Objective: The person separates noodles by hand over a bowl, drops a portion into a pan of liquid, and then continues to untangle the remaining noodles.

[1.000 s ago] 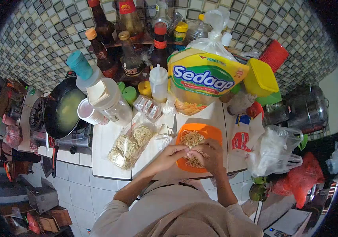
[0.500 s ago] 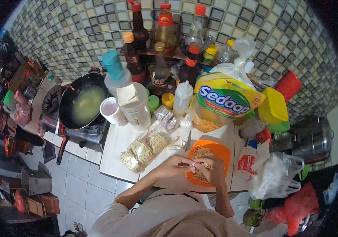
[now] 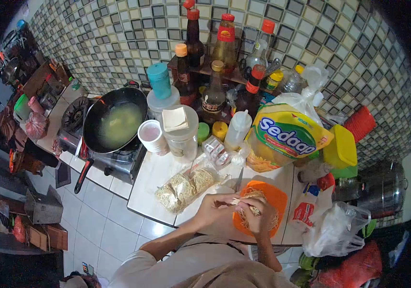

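Over the orange plastic bowl, my two hands meet at the fingertips. My left hand is closed in a pinch on a small pale piece that looks like noodle strands. Closed around a small bunch of noodles, my right hand touches the left fingertips, and strands show between its fingers. More thin noodles lie in the bowl beneath. Left of my hands, a clear bag of dried noodles lies on the counter. A knife rests just behind the bowl, its handle hard to make out.
A black wok with yellowish oil sits on the stove at left. Jars, sauce bottles and a Sedaap pouch line the back. A white plastic bag is at the right edge.
The view has shifted, so the counter and its things appear farther right and slightly lower. My hands stay together over the bowl, fingers slightly rearranged around the pale strands.
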Action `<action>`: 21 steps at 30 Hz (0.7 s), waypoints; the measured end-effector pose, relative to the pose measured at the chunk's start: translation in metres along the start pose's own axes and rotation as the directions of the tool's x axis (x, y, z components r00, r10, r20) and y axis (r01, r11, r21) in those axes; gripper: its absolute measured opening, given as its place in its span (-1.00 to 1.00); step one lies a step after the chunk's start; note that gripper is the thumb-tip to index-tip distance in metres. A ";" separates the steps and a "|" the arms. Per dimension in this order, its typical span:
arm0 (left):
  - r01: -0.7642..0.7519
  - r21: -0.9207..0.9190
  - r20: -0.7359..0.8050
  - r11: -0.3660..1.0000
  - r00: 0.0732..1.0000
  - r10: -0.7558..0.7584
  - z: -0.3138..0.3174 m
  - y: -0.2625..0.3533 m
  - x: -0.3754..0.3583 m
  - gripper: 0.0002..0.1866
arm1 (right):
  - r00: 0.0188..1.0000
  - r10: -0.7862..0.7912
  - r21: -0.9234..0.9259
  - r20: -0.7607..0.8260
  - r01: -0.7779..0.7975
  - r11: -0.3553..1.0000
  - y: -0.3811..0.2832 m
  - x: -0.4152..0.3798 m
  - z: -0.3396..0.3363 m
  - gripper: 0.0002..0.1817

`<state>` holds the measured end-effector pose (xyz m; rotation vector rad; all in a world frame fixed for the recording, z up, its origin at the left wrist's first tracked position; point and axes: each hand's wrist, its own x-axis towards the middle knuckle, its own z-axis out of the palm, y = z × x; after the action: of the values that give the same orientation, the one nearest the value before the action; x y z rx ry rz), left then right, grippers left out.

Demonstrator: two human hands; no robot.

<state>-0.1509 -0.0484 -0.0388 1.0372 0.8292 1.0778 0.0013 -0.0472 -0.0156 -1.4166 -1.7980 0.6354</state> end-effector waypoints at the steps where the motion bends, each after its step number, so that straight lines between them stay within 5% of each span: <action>1: -0.067 0.077 -0.058 0.995 0.996 0.071 0.000 -0.005 -0.003 -0.76 | 1.000 -0.005 0.002 -0.003 0.005 1.000 -0.001 0.000 0.002 -0.86; 3: -0.130 0.162 -0.115 0.978 0.982 0.150 -0.002 -0.002 -0.004 -0.77 | 0.998 0.048 0.137 -0.030 -0.044 0.990 -0.005 0.002 0.006 -0.86; 5: -0.257 0.514 -0.070 0.818 0.938 0.339 -0.002 0.010 -0.008 -0.79 | 0.997 0.072 0.194 -0.041 -0.063 0.979 -0.006 0.002 0.011 -0.87; 10: -0.464 0.631 -0.004 0.622 0.800 0.600 -0.027 0.018 -0.003 -0.83 | 0.982 0.188 0.467 0.033 -0.181 0.865 -0.009 0.002 0.020 -0.83; 12: -0.412 0.646 -0.167 0.643 0.745 0.646 -0.049 0.030 -0.006 -0.87 | 0.996 0.075 0.530 0.053 -0.092 0.843 -0.021 0.006 0.019 -0.82; 13: -0.449 0.671 -0.189 0.590 0.666 0.722 -0.072 0.031 -0.005 -0.92 | 0.996 0.071 0.532 0.058 -0.091 0.842 -0.022 0.007 0.018 -0.82; 14: -0.277 0.769 -0.323 0.575 0.608 0.725 -0.095 0.038 -0.011 -0.95 | 0.997 0.037 0.495 0.065 -0.064 0.866 -0.021 0.007 0.017 -0.81; 15: -0.379 0.826 -0.242 0.416 0.428 0.871 -0.118 0.063 -0.003 -0.93 | 0.997 0.003 0.459 0.073 -0.036 0.887 -0.020 0.008 0.016 -0.80; 18: -0.301 0.726 -0.544 0.619 0.299 0.784 -0.207 0.104 0.003 -0.87 | 0.999 -0.007 0.582 0.049 -0.023 0.813 -0.014 0.007 0.013 -0.76; 21: -0.183 0.649 -0.581 0.739 0.507 0.636 -0.289 0.123 0.017 -0.83 | 0.999 -0.032 0.539 0.042 0.004 0.842 0.008 0.005 0.014 -0.68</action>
<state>-0.4461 0.0563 -0.0136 1.2585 1.7171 1.8892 -0.0058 -0.0389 -0.0286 -0.9996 -1.4961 1.0778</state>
